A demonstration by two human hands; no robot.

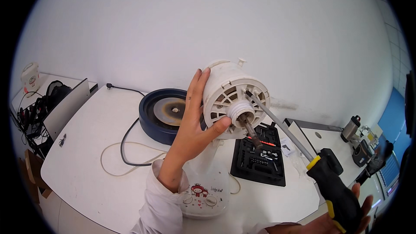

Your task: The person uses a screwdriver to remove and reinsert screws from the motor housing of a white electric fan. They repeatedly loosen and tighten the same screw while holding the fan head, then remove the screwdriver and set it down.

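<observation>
A white electric fan stands on the table without its blades or grille, its motor housing [221, 78] facing me with a bare metal shaft [251, 132] sticking out. My left hand [186, 130] is wrapped around the left side of the housing, thumb on the front near the threaded collar. My right hand [364, 208], at the lower right, holds a long screwdriver [331, 186] by its black and yellow handle. Its fingers are partly hidden behind the handle, some of them loosely extended. The screwdriver's tip meets the upper front of the housing. Below is the fan's base [206, 203] with two knobs.
Behind my left hand sits a round dark blue appliance [158, 134] with a discoloured metal plate. An open black tool case [260, 164] lies to the right, with a dark cord [125, 141] to the left. Small metal pieces [63, 140] rest near the table's left edge.
</observation>
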